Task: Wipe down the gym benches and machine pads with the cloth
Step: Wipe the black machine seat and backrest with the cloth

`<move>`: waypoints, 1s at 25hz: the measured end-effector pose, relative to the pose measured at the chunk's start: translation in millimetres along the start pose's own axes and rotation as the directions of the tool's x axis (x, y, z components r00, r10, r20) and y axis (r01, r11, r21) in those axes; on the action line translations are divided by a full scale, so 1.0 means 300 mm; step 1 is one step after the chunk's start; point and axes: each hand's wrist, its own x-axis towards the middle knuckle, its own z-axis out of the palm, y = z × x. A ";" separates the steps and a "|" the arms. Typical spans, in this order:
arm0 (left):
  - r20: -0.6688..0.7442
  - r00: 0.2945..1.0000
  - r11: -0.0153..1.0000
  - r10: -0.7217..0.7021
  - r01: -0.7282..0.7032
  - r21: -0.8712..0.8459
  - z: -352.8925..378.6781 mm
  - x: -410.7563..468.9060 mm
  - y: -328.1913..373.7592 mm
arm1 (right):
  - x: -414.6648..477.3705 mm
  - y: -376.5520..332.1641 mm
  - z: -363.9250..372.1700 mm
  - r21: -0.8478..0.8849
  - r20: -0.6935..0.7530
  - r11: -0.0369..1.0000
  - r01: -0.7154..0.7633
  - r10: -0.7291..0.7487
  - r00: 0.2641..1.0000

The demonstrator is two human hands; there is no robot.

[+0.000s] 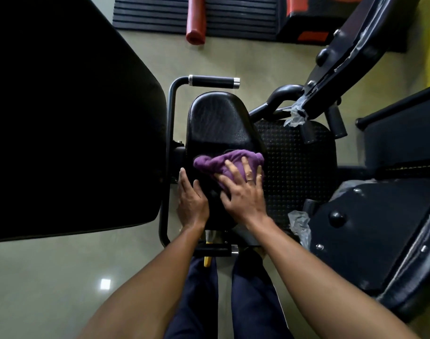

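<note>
Plainly the purple cloth [223,162] is at work. It lies bunched on the near half of the small black seat pad [219,118]. The right hand [243,192] presses flat on top of it, fingers spread and straight rather than curled round the fabric. The left hand [192,201] rests on the pad's left edge just beside the cloth, fingers straight as well and grasping nothing, seemingly to steady the seat.

As for progress, I judge the wiping to be partway through this one seat. The cloth covers only the near part, and whether the far, rounded end has been wiped cannot be told from its sheen. The big back pad [69,118] at the left and the padded machine arm [380,228] at the right look like work left to do, though nothing shows whether they are clean.

Around the seat are a grip handle [214,81] on a curved bar, a studded plate [297,162] to the right, and shreds of plastic wrap [294,116] on the frame. Farther off, a red roller [197,18] lies on a ribbed mat [233,15]. No bucket, bottle or other container is in view, so there are no contents to report.
</note>
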 end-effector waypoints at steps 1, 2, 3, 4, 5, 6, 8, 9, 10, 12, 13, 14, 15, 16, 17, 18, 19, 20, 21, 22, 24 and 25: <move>0.003 1.000 1.000 -0.010 0.010 0.000 0.001 -0.019 -0.003 | 0.031 0.020 -0.006 0.047 -0.016 0.989 -0.138 0.139 0.990; 0.006 1.000 1.000 -0.027 0.027 0.006 0.001 -0.036 -0.005 | 0.069 0.034 -0.014 0.132 -0.025 0.941 -0.312 0.318 0.948; 0.004 0.999 0.999 -0.045 0.045 0.009 0.001 -0.046 -0.003 | 0.100 0.038 -0.020 0.235 -0.010 0.851 -0.469 0.485 0.874; 0.000 0.998 0.998 -0.057 0.057 0.008 0.001 -0.054 -0.003 | 0.112 0.023 -0.016 0.311 -0.001 0.765 -0.564 0.594 0.805; -0.006 0.998 0.998 -0.059 0.059 0.006 0.000 -0.057 -0.002 | 0.100 -0.006 -0.002 0.349 -0.021 0.724 -0.595 0.640 0.768; -0.013 0.999 0.999 -0.053 0.053 0.004 0.001 -0.057 -0.006 | 0.065 -0.044 0.017 0.359 -0.063 0.727 -0.585 0.644 0.762; -0.028 0.999 1.000 -0.030 0.030 0.001 0.010 -0.057 -0.016 | -0.050 -0.121 0.056 0.391 -0.102 0.741 -0.546 0.625 0.774; -0.042 0.999 1.000 -0.019 0.019 0.004 0.016 -0.057 -0.023 | -0.116 -0.158 0.073 0.423 -0.081 0.723 -0.545 0.630 0.773; -0.057 0.998 1.000 -0.012 0.012 0.006 0.022 -0.054 -0.029 | -0.179 -0.191 0.083 0.454 -0.042 0.696 -0.556 0.640 0.767; -0.067 0.998 1.000 -0.006 0.006 -0.002 0.032 -0.051 -0.039 | -0.258 -0.229 0.090 0.500 0.049 0.641 -0.583 0.651 0.758; -0.070 0.998 1.000 -0.003 0.003 -0.003 0.034 -0.053 -0.042 | -0.259 -0.220 0.092 0.521 0.063 0.639 -0.566 0.633 0.772; -0.078 0.997 1.000 -0.001 0.001 -0.004 0.035 -0.053 -0.042 | -0.234 -0.193 0.092 0.538 0.047 0.646 -0.542 0.618 0.785; -0.084 0.996 1.000 0.002 -0.003 -0.011 0.035 -0.051 -0.041 | -0.189 -0.155 0.089 0.543 0.023 0.651 -0.530 0.620 0.784; -0.082 0.997 1.000 0.007 -0.009 -0.021 0.034 -0.050 -0.043 | -0.133 -0.110 0.084 0.543 -0.003 0.647 -0.535 0.639 0.769; -0.077 0.997 1.000 0.012 -0.014 -0.028 0.034 -0.052 -0.047 | -0.076 -0.063 0.077 0.545 -0.029 0.637 -0.545 0.664 0.747; -0.074 0.997 0.999 0.016 -0.019 -0.029 0.035 -0.053 -0.049 | -0.032 -0.031 0.070 0.539 -0.051 0.628 -0.561 0.689 0.723; -0.075 0.997 0.999 0.019 -0.021 -0.030 0.035 -0.052 -0.048 | -0.009 -0.019 0.068 0.526 -0.066 0.625 -0.577 0.706 0.705; -0.074 0.997 0.999 0.017 -0.019 -0.031 0.036 -0.048 -0.048 | -0.010 -0.029 0.071 0.511 -0.079 0.633 -0.581 0.708 0.702; -0.066 0.998 0.999 0.014 -0.017 -0.036 0.035 -0.046 -0.050 | -0.037 -0.056 0.077 0.494 -0.093 0.656 -0.570 0.692 0.716; -0.047 0.999 0.999 0.015 -0.017 -0.045 0.034 -0.044 -0.057 | -0.088 -0.093 0.087 0.478 -0.100 0.682 -0.553 0.668 0.737; -0.011 1.000 0.998 0.025 -0.025 -0.052 0.025 -0.047 -0.066 | -0.229 -0.184 0.110 0.456 -0.063 0.721 -0.522 0.611 0.789; 0.001 1.000 0.998 0.029 -0.029 -0.055 0.021 -0.045 -0.067 | -0.300 -0.231 0.123 0.431 -0.017 0.741 -0.514 0.576 0.817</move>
